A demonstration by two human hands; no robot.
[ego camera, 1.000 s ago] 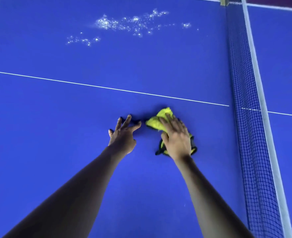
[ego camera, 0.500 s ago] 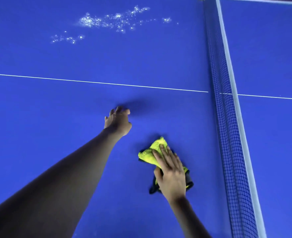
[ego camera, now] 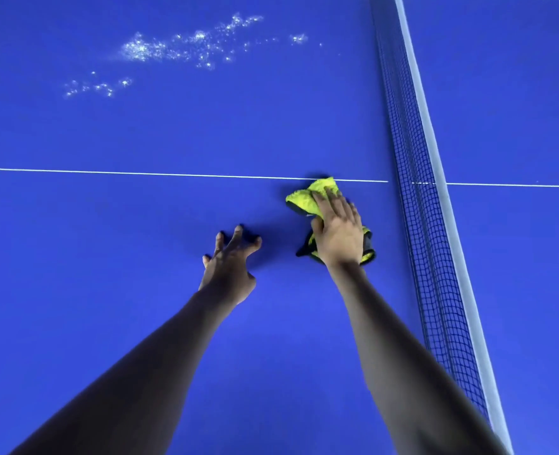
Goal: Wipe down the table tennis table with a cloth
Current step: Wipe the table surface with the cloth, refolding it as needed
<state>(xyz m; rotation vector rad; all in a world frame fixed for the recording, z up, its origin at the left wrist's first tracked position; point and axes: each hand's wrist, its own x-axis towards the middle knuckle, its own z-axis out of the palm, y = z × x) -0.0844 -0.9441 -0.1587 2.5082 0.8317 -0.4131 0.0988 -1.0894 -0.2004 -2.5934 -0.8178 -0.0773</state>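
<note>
A crumpled yellow cloth point(ego camera: 307, 198) with a dark edge lies on the blue table tennis table point(ego camera: 107, 290), its far tip touching the white centre line point(ego camera: 140, 174). My right hand point(ego camera: 339, 231) presses flat on the cloth with straight fingers. My left hand point(ego camera: 230, 261) rests on the bare table to the left of the cloth, fingers spread and fingertips touching the surface. Most of the cloth's middle is hidden under my right hand.
The dark net point(ego camera: 416, 198) with its white top band runs along the right, close to the cloth. A patch of glistening white droplets point(ego camera: 186, 47) lies on the far half of the table, beyond the centre line.
My right hand has pushed the cloth away from me, up to the centre line. My left hand's fingers have spread out from a curled pose.
</note>
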